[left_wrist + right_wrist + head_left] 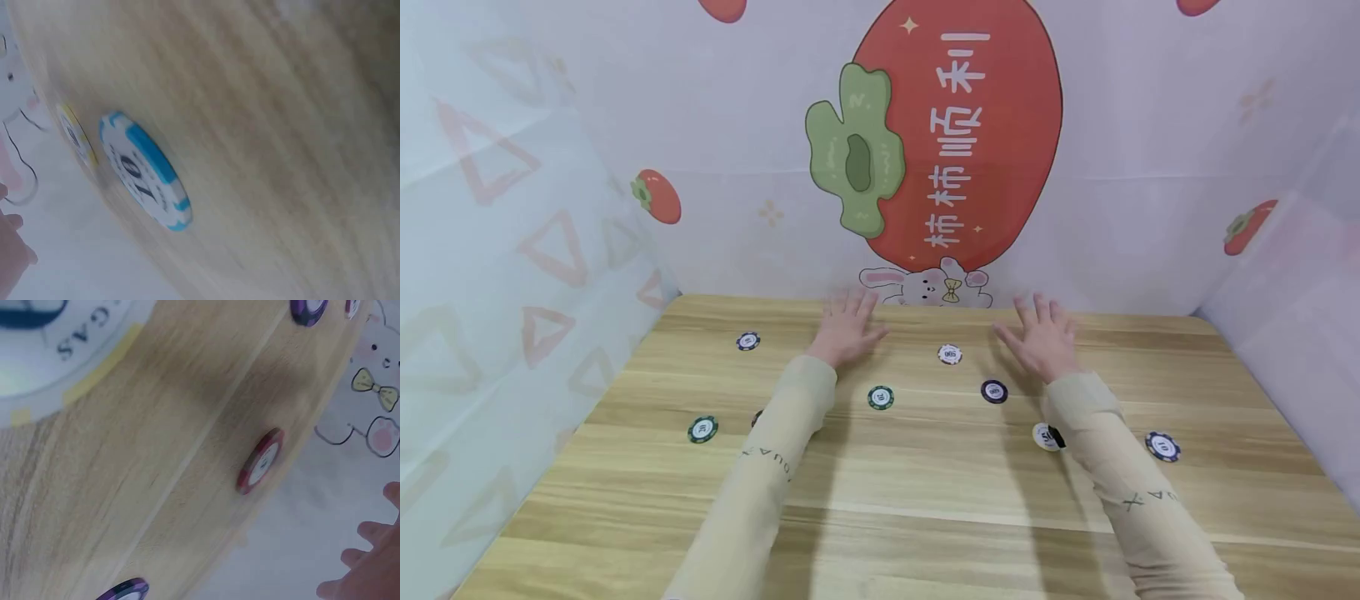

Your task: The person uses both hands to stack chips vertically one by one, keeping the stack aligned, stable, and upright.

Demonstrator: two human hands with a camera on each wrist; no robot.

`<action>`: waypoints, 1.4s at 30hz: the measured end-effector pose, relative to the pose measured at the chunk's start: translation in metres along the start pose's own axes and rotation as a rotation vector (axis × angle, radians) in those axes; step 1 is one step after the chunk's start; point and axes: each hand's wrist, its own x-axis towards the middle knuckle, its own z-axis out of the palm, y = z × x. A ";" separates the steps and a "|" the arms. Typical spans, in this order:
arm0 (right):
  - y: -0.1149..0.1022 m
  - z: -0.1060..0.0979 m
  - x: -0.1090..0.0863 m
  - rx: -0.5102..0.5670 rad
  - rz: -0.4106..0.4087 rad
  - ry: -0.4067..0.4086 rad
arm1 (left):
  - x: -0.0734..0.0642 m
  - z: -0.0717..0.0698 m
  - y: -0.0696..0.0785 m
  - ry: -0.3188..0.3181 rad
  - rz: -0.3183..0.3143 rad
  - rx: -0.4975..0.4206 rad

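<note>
Two bare hands reach over a wood-grained desk (917, 508) to its far edge, in cream sleeves, with flat round poker chips scattered around them. The left hand (846, 327), slightly blurred, and the right hand (1042, 335) are both spread wide, thumbs turned inward toward each other, and neither visibly holds anything; whether the palms rest on the wood cannot be told. Between them, a little nearer than the thumbs, lies the white 500 chip (950, 354), touched by neither hand and marginally closer to the right one. The dark purple chip (994, 392) belongs more clearly to the right hand's side, lying just to its near left. The green-edged 20 chip (881, 397) sits on the near side of the left hand and to its right, so the left is the nearer hand there. Being discs lying flat, these chips have no long axis; what matters is that all three lie inward and nearer than the palms. Farther out are a blue-edged chip (748, 341) to the left of the left hand and a blue-edged 10 chip (1162, 447) to the right of the right sleeve (1123, 467)
</note>
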 end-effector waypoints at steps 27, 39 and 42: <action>-0.024 -0.008 -0.031 0.147 -0.103 -0.222 | -0.014 -0.008 0.087 -0.272 0.232 -0.333; -0.023 -0.001 -0.036 0.216 0.000 -0.307 | -0.014 0.004 0.135 -0.267 0.027 -0.595; -0.022 0.002 -0.036 0.219 -0.010 -0.292 | -0.013 0.007 0.145 -0.253 -0.036 -0.639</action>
